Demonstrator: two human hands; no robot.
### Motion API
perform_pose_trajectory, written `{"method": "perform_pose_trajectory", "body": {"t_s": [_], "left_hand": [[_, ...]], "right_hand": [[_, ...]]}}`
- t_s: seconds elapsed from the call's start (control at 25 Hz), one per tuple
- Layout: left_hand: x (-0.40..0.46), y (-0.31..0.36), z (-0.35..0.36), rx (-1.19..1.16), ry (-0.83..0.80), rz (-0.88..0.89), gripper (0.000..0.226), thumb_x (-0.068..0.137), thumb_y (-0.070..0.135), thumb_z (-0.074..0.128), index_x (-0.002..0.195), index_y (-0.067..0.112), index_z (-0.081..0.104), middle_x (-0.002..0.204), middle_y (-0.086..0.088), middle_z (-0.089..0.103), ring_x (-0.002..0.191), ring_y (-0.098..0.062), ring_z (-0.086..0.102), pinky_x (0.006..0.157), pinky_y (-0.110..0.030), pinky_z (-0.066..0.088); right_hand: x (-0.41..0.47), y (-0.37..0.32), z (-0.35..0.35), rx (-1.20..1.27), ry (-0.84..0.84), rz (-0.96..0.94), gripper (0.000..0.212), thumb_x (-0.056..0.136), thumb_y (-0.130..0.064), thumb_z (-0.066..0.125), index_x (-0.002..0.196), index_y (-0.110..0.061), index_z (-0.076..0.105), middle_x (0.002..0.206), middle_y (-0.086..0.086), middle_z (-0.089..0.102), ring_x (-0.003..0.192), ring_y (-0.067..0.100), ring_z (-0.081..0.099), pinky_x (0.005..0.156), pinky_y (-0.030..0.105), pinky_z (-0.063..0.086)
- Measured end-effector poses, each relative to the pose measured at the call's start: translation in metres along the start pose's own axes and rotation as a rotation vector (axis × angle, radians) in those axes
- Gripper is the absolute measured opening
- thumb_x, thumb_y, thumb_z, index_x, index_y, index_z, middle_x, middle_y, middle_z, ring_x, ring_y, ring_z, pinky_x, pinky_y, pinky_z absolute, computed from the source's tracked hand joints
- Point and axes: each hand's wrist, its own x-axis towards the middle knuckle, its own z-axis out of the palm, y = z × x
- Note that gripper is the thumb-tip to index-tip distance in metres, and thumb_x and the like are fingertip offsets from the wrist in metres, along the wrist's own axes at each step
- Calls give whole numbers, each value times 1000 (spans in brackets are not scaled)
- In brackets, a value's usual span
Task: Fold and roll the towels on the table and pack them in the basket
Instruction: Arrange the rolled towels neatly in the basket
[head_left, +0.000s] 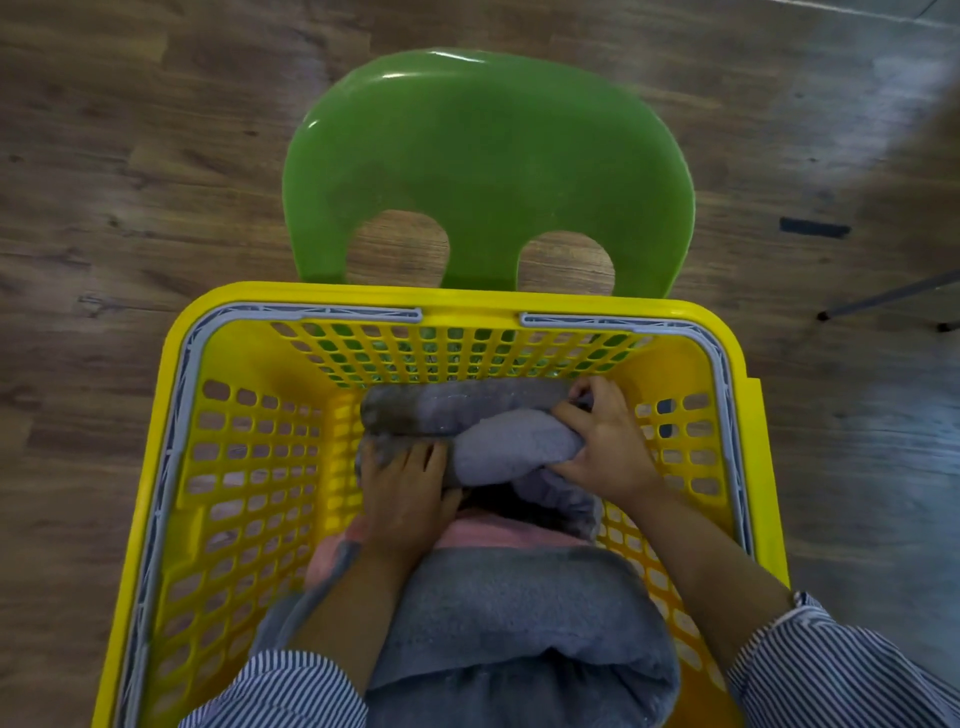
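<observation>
— Where are the towels?

— Inside the yellow basket, a latticed plastic box with grey handles. A fluffy lilac towel is bunched at the far end beside a darker grey roll.

— And the hands?

— The right hand grips the lilac towel, fingers curled; the left hand presses flat. A thick grey towel and a pink towel lie nearer. No writing visible.
</observation>
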Motion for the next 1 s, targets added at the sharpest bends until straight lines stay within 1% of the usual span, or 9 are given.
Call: {"method": "perform_pose_trajectory", "body": {"t_s": [0.16,0.24,0.32,0.4,0.56,0.72,0.8,0.88,1.0], "left_hand": [[7,-5,0,119,320,-7,46,71,32,56,115,17,54,108,-11,64,101,-27,49,88,-51,31],[14,-9,5,133,260,-19,50,65,27,64,112,15,56,107,-12,62,100,-29,49,86,-52,35],[15,-10,12,138,99,-30,55,55,27,74,107,13,61,104,-13,61,95,-32,53,81,-51,42],[12,-11,15,143,6,-46,53,54,29,72,104,14,63,102,-13,61,93,-33,56,78,-49,42],[14,-13,13,118,-56,-57,55,55,24,62,110,13,61,112,-12,61,104,-32,58,89,-57,39],[15,-16,17,66,-67,-54,52,62,22,48,111,14,64,112,-8,65,108,-29,60,97,-63,32],[14,-17,15,46,-46,-55,54,62,27,42,110,15,65,110,-6,66,106,-27,60,97,-61,31],[14,-16,14,35,-10,-60,52,62,28,43,108,16,66,106,-4,67,103,-26,61,97,-60,32],[10,-15,13,9,83,-56,47,57,26,52,100,15,68,95,-3,67,93,-26,62,101,-57,28]], "right_hand": [[-1,4,5,-102,-79,46,53,59,-53,58,97,-17,62,109,20,54,92,35,51,76,39,44],[-1,2,13,-162,-245,116,60,57,-56,61,105,-20,57,121,19,49,105,37,50,83,41,44],[-2,2,21,-133,-479,230,71,54,-55,74,112,-20,51,140,17,29,127,34,32,97,37,35],[1,3,26,-109,-604,342,79,51,-59,75,113,-20,46,145,14,19,133,31,19,102,35,29],[20,2,26,-156,-666,434,99,50,-58,78,128,-15,35,140,15,29,129,34,23,102,38,32],[33,-5,27,-214,-660,475,125,38,-51,86,136,-13,19,131,17,38,124,36,28,99,43,33],[38,-8,28,-240,-732,493,119,38,-50,86,135,-13,29,132,16,33,126,36,23,102,41,32],[39,-11,29,-223,-760,497,100,41,-47,84,126,-14,43,129,15,33,125,36,24,98,38,35],[33,-14,30,-139,-654,422,89,46,-40,82,123,-22,41,123,10,48,117,31,43,86,34,40]]}}
